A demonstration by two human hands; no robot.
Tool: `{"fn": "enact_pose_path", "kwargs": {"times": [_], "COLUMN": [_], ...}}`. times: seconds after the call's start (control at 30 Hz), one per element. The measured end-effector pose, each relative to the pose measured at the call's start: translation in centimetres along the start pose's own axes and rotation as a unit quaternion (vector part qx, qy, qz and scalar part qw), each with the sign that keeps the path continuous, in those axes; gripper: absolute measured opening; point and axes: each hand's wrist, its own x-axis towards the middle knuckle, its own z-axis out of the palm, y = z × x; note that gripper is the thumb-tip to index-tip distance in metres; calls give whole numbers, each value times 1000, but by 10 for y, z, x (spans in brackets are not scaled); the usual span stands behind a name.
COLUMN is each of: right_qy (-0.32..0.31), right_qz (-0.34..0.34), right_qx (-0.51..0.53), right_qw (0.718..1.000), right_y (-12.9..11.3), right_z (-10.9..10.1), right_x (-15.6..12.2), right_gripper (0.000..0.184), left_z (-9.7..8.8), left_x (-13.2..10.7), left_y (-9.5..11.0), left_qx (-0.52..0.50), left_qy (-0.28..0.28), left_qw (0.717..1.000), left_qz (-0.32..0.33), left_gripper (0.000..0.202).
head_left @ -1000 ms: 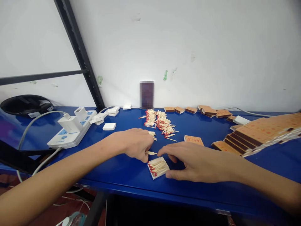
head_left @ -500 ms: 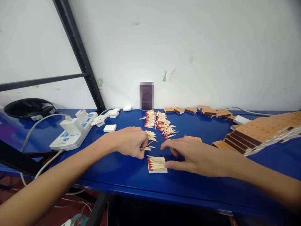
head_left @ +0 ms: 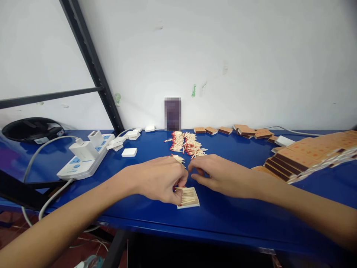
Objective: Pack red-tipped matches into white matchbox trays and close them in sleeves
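Note:
My left hand (head_left: 167, 180) is over the left side of a small white matchbox tray (head_left: 197, 203), its fingers pinched on matches. Red-tipped matches (head_left: 190, 196) lie in the tray, their heads mostly hidden behind my fingers. My right hand (head_left: 214, 175) hovers just behind and to the right of the tray, fingers curved and apart with nothing between them. Beyond both hands lie loose matches in piles: a small one (head_left: 177, 159) partly covered by my left hand, and larger ones at the left (head_left: 177, 141) and right (head_left: 195, 145).
Orange matchbox sleeves (head_left: 295, 154) are stacked at the right, with more along the wall (head_left: 245, 130). White trays (head_left: 129, 152) lie at the left beside a power strip (head_left: 92, 163) with cables. A blurred dark rectangle (head_left: 173, 113) stands against the wall.
My left hand has moved right and toward me, bringing matches over the tray. My right hand has come off the tray's right edge and shifted slightly back.

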Motion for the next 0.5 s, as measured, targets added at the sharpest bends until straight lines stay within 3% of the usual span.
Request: {"fn": "enact_pose_path", "kwargs": {"times": [0.27, 0.4, 0.5], "right_qy": [-19, -53, -46], "right_qz": [-43, -52, -32], "right_qx": [39, 85, 56], "right_qw": [998, 994, 997], "right_y": [1, 0, 6], "right_z": [9, 16, 17], "right_x": [27, 35, 33], "right_gripper": [10, 15, 13], "left_z": [-7, 3, 13], "left_x": [-4, -2, 1], "left_y": [6, 3, 1], "left_qx": [-10, -31, -51], "left_qy": [18, 12, 1], "left_qw": [1000, 999, 999], "left_qz": [-11, -9, -8], "left_gripper": [9, 8, 5]}}
